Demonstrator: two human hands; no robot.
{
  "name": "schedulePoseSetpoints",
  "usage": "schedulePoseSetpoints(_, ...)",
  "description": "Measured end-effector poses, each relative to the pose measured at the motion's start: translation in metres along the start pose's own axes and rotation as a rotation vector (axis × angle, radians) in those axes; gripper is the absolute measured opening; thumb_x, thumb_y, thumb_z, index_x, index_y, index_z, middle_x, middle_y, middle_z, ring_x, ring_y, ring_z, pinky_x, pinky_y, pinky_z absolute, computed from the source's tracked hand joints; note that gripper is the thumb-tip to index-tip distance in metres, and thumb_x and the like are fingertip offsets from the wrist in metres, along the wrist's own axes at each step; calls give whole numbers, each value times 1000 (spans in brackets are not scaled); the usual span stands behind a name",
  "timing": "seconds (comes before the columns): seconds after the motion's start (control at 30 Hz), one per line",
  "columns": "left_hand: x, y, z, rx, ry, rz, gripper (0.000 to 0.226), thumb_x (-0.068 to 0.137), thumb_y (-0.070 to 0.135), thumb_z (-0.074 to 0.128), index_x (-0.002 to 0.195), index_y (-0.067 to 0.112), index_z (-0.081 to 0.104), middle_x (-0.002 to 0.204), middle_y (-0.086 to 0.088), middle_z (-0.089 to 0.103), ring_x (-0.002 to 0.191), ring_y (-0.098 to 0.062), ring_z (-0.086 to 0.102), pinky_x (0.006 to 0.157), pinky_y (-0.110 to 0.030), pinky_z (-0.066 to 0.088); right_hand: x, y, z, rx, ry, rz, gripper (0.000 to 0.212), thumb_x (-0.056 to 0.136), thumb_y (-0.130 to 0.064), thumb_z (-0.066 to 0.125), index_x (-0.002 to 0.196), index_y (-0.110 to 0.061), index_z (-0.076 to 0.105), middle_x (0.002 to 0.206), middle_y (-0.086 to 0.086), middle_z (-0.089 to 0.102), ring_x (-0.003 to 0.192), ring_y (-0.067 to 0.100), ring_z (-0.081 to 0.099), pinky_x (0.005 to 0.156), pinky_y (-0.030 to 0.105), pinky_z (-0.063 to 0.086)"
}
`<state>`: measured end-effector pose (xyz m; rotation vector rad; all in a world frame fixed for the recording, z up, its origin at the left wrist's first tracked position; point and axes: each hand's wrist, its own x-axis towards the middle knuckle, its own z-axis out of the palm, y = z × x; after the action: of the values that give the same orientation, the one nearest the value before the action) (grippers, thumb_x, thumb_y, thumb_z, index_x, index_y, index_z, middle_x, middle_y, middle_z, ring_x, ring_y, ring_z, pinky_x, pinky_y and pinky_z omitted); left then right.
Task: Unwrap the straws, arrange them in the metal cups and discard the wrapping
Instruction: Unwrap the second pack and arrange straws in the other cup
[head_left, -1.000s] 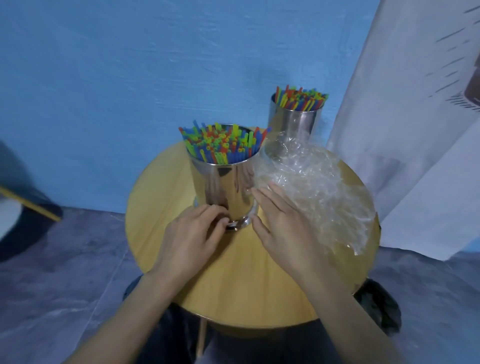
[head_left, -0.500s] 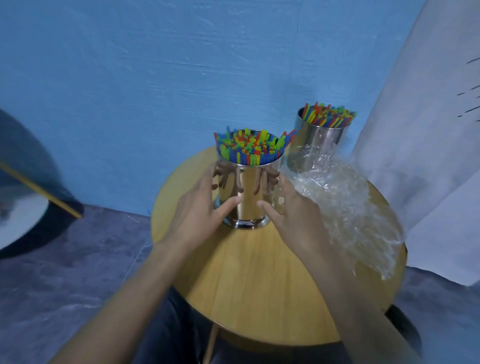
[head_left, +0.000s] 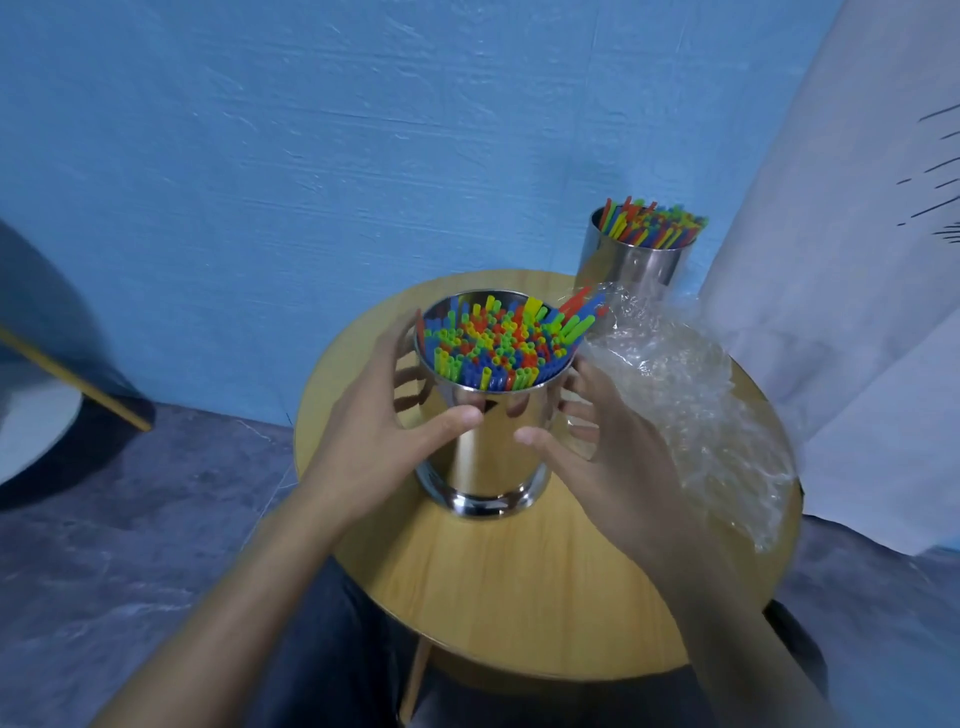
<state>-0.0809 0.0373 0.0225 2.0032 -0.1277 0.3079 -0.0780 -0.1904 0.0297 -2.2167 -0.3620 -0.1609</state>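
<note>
Steel cup (head_left: 488, 467) clasped between curled left hand (head_left: 374, 447) and right hand (head_left: 613, 467).

Straw-filled near cup (head_left: 488, 467), far cup (head_left: 631, 262); crumpled wrapping (head_left: 691, 395) beside

Left grip (head_left: 374, 441) and right grip (head_left: 613, 467) clasp the straw-filled metal cup (head_left: 483, 457) beside wrapping (head_left: 691, 405).

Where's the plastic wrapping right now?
Head view: the wrapping sits crumpled on the round table, right of the right hand and near cup, in front of the far cup.
</note>
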Motion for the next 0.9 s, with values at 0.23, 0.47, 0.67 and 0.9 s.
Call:
schedulePoseSetpoints(0.23, -18, 21, -21, 45, -181, 109, 94, 64, 70, 78, 147, 55, 36, 150, 25, 43, 137, 0, 46, 112, -42, 44, -9, -10, -28, 40, -35, -88, 67, 71, -89, 54, 131, -63, 38, 132, -33, 53, 124, -9, 50, 99, 26, 48)
schedulePoseSetpoints(0.47, 1, 45, -15, -20, -291, 97, 63, 76, 56, 81, 133, 49, 54, 132, 23, 62, 119, 1, 62, 95, -25, 54, 14, -30, -31, 90, -160, -193, 60, 85, -69, 60, 139, -46, 49, 137, -22, 61, 136, 7, 52, 109, 46, 48)
schedulePoseSetpoints(0.67, 13, 51, -12, -79, -186, 37, 48, 80, 59, 75, 122, 37, 65, 115, 18, 74, 107, -2, 70, 93, -37, 57, 26, -35, -25, 273, -62, -152, 35, 93, -46, 66, 119, -23, 67, 105, -11, 76, 100, 9, 74, 82, 41, 62)
schedulePoseSetpoints(0.9, 19, 56, -5, -166, -176, 20, 65, 75, 48, 83, 132, 40, 52, 119, 27, 67, 106, 3, 69, 84, -19, 58, 28, -29, -28, 380, -74, -134, 63, 86, -42, 72, 144, -30, 50, 123, -13, 69, 110, 6, 70, 85, 32, 62)
